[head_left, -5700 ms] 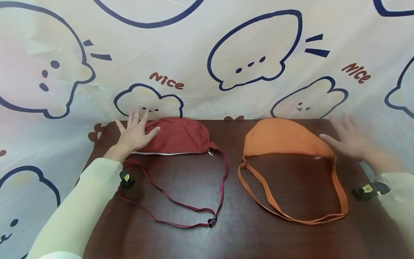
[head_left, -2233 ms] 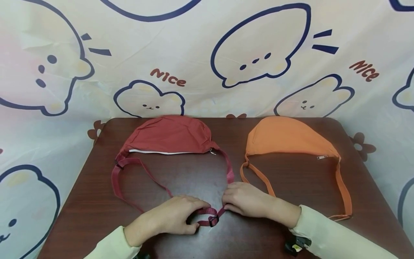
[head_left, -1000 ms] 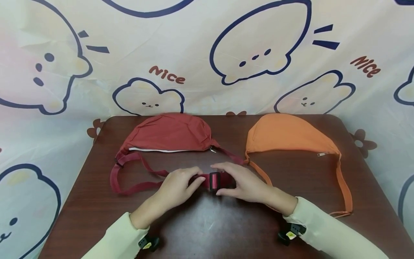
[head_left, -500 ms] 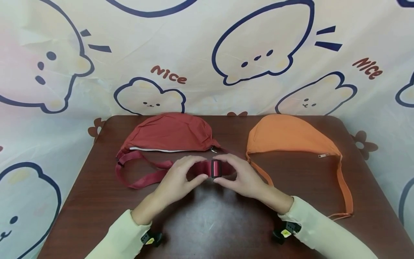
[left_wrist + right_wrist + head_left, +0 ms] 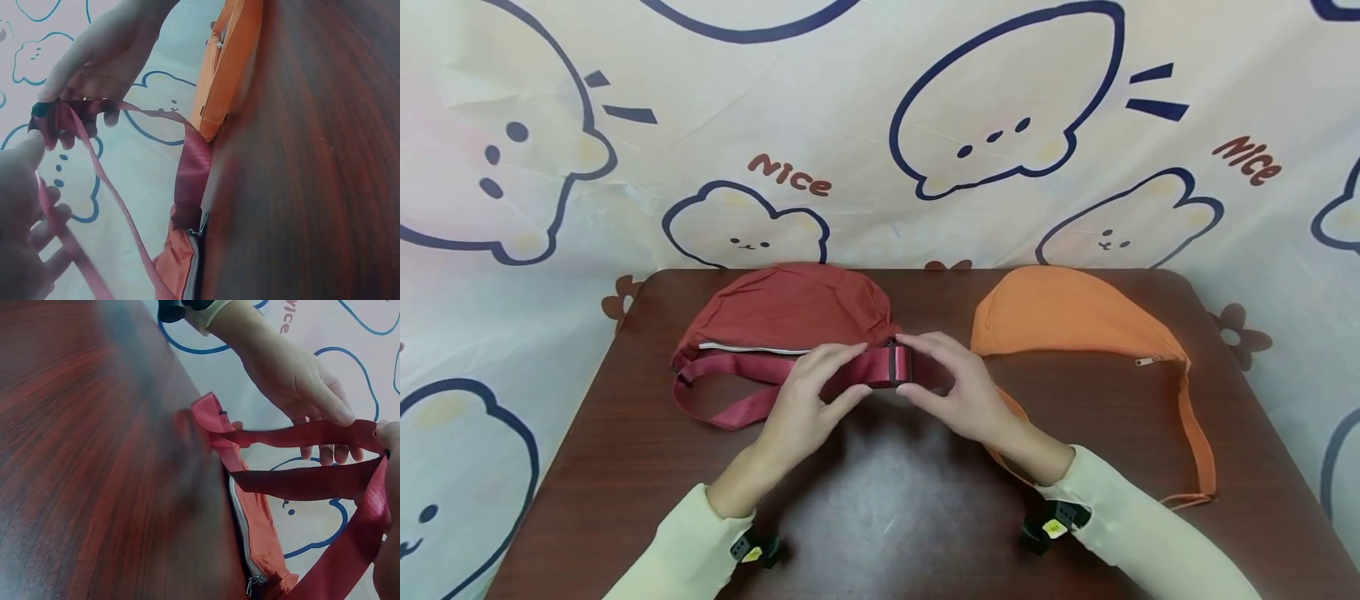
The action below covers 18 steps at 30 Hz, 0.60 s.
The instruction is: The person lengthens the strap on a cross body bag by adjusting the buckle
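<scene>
A red waist bag (image 5: pixel 790 308) lies at the table's back left, its white zipper facing me. Its red strap (image 5: pixel 868 367) is raised in front of it, with a black slide buckle (image 5: pixel 892 364) between my hands. My left hand (image 5: pixel 797 412) pinches the strap left of the buckle between thumb and fingers. On the buckle's right, my right hand (image 5: pixel 966 396) pinches the strap at the buckle's edge. The left wrist view has the strap (image 5: pixel 112 187) hanging in loops below both hands. In the right wrist view, two strap lengths run toward the bag (image 5: pixel 256 519).
An orange waist bag (image 5: pixel 1060 312) lies at the back right, its strap (image 5: pixel 1198 450) looped toward the front; my right arm covers part of that strap. The dark brown wooden table (image 5: pixel 887 517) ends at a cartoon-print cloth (image 5: pixel 850 125) behind it.
Earlier my spread hands were by the two bags. They then took the red strap near the table's front. Since then, the strap and buckle have been lifted and moved back toward the red bag.
</scene>
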### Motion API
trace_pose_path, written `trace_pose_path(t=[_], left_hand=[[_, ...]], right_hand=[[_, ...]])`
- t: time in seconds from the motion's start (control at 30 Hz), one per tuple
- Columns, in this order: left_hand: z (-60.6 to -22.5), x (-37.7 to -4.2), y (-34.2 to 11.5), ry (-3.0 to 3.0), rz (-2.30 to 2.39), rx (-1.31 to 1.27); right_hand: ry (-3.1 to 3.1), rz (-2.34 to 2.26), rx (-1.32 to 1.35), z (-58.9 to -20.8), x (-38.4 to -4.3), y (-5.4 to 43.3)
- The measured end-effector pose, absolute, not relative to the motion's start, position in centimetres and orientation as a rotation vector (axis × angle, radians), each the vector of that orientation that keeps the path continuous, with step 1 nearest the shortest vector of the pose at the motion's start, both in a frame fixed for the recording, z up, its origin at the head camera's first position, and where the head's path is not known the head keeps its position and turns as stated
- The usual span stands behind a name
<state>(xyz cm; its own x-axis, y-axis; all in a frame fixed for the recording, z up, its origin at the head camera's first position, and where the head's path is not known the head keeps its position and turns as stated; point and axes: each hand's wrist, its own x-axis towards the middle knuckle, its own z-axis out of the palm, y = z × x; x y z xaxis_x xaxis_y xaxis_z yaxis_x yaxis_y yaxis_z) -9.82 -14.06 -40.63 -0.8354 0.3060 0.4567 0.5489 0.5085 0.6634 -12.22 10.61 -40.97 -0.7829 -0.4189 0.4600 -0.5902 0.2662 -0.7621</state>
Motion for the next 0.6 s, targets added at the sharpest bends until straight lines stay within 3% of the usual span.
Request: trace_pose_path(t=[0.6], left_hand=[[-40.34, -10.20, -13.56, -2.364, -1.387, -0.710]], right_hand=[[-2.326, 1.653, 0.900, -40.66, -12.61, 10.43]])
